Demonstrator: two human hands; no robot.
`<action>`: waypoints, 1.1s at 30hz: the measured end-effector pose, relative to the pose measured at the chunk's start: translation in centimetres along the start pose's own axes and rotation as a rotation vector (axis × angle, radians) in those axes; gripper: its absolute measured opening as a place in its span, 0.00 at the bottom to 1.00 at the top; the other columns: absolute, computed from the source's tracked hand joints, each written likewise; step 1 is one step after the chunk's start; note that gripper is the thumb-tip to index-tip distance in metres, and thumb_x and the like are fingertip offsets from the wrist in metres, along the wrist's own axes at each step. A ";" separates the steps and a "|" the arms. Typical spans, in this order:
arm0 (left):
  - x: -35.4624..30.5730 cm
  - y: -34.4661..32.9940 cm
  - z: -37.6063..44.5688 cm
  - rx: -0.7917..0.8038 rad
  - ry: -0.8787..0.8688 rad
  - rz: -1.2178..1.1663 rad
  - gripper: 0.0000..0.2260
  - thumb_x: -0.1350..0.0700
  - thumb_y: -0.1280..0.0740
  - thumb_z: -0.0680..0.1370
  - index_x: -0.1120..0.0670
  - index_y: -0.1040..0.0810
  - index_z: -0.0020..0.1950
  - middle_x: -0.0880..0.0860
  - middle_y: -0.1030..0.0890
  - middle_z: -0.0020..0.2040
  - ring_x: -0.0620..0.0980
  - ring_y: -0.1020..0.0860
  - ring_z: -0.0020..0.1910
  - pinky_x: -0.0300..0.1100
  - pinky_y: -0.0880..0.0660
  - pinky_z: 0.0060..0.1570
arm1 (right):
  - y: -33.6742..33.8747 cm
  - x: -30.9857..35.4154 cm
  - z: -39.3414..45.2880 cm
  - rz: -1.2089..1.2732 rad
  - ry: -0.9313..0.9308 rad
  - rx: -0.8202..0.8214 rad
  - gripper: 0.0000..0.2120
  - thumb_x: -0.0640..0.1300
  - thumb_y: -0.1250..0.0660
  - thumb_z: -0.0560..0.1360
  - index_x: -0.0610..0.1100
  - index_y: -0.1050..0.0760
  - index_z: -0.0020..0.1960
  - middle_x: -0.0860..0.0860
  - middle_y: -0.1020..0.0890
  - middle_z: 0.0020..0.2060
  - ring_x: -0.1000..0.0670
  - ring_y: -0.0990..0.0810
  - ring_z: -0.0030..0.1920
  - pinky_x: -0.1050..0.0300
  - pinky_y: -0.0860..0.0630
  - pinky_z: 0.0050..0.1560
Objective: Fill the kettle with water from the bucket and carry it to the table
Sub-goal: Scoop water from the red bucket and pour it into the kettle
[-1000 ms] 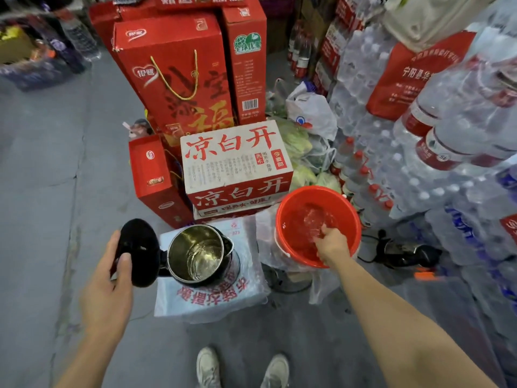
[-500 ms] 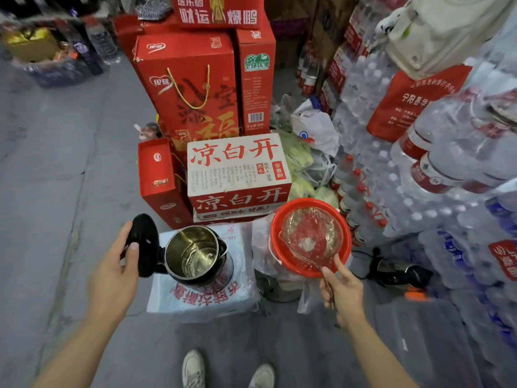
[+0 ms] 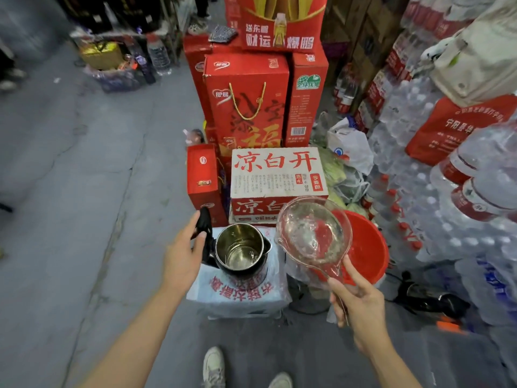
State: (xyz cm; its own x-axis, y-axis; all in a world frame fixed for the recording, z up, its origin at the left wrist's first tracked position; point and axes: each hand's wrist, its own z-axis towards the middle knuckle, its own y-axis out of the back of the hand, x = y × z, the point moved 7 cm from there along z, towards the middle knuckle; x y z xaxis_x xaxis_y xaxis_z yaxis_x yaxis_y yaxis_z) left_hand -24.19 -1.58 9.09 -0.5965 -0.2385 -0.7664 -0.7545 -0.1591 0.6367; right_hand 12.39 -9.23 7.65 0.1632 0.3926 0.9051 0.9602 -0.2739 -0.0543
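A steel kettle [image 3: 241, 250] stands open on a plastic-wrapped white pack [image 3: 237, 296]; a little water shows at its bottom. My left hand [image 3: 183, 254] holds its black lid [image 3: 203, 226] tipped back. My right hand [image 3: 356, 299] grips the handle of a clear plastic ladle [image 3: 313, 233] with water in its bowl. The ladle hangs between the kettle and the red bucket [image 3: 369, 247], just right of the kettle's spout. The bucket sits on the floor to the right, partly hidden behind the ladle.
Red gift boxes [image 3: 247, 102] and a white-and-red carton [image 3: 277, 175] are stacked right behind the kettle. Shrink-wrapped water bottles [image 3: 447, 219] wall the right side. A black appliance [image 3: 430, 298] lies on the floor right of the bucket. My shoes [image 3: 214, 368] are below.
My right hand has lifted the ladle out of the bucket and swung it left and up toward the kettle. My left hand has kept the lid open.
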 end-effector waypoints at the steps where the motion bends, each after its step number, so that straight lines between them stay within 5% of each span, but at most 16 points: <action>1: -0.1 0.1 0.0 0.007 -0.002 0.004 0.22 0.50 0.41 0.81 0.42 0.37 0.76 0.53 0.22 0.66 0.51 0.23 0.63 0.49 0.26 0.60 | -0.8 -0.1 -0.1 -0.018 0.000 0.006 0.32 0.32 0.31 0.77 0.52 0.34 0.76 0.40 0.26 0.27 0.52 0.37 0.18 0.63 0.36 0.17; 10: -0.3 0.6 -0.3 0.027 -0.030 0.016 0.23 0.52 0.40 0.81 0.43 0.39 0.77 0.53 0.24 0.68 0.52 0.22 0.62 0.48 0.26 0.58 | -6.7 -1.0 -0.4 -0.272 0.049 0.007 0.33 0.34 0.30 0.77 0.56 0.35 0.75 0.46 0.26 0.23 0.53 0.35 0.19 0.63 0.37 0.18; 19: 0.1 0.9 0.0 0.057 -0.073 0.053 0.26 0.54 0.38 0.81 0.42 0.41 0.77 0.54 0.21 0.65 0.53 0.21 0.59 0.49 0.24 0.55 | -7.7 -0.3 0.3 -0.573 0.223 -0.105 0.34 0.44 0.28 0.76 0.76 0.38 0.67 0.45 0.20 0.24 0.52 0.28 0.24 0.51 0.25 0.32; 21: 0.2 0.9 0.1 0.071 -0.077 0.060 0.26 0.53 0.38 0.81 0.42 0.42 0.77 0.53 0.21 0.65 0.54 0.21 0.59 0.50 0.23 0.54 | -8.0 0.1 0.4 -0.618 0.263 -0.122 0.34 0.45 0.27 0.76 0.81 0.38 0.61 0.55 0.22 0.23 0.54 0.29 0.26 0.51 0.24 0.37; 25: 0.4 1.0 0.4 0.100 -0.075 0.076 0.27 0.51 0.39 0.81 0.40 0.44 0.77 0.52 0.24 0.69 0.54 0.23 0.63 0.53 0.24 0.57 | -8.8 0.8 0.4 -0.707 0.318 -0.129 0.33 0.44 0.27 0.76 0.73 0.39 0.68 0.65 0.26 0.22 0.55 0.33 0.29 0.55 0.25 0.44; 28: 0.5 1.0 0.4 0.116 -0.080 0.086 0.27 0.51 0.39 0.81 0.40 0.45 0.77 0.51 0.25 0.70 0.53 0.23 0.62 0.54 0.23 0.56 | -9.0 1.3 0.3 -0.781 0.365 -0.163 0.32 0.44 0.28 0.76 0.67 0.39 0.71 0.55 0.32 0.19 0.53 0.37 0.27 0.58 0.31 0.38; 33: 0.6 1.0 0.4 0.121 -0.092 0.090 0.27 0.51 0.39 0.81 0.40 0.45 0.78 0.51 0.25 0.70 0.52 0.22 0.60 0.53 0.22 0.56 | -9.5 1.4 0.2 -0.891 0.384 -0.181 0.33 0.46 0.28 0.76 0.64 0.37 0.75 0.57 0.29 0.30 0.51 0.32 0.35 0.55 0.28 0.40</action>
State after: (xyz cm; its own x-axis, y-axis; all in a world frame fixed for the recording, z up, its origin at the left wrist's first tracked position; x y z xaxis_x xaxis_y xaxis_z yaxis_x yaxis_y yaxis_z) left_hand -25.43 -1.53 9.25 -0.6816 -0.1574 -0.7146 -0.7208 -0.0232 0.6927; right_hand 3.49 -5.90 9.41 -0.7186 0.2176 0.6605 0.6417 -0.1587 0.7504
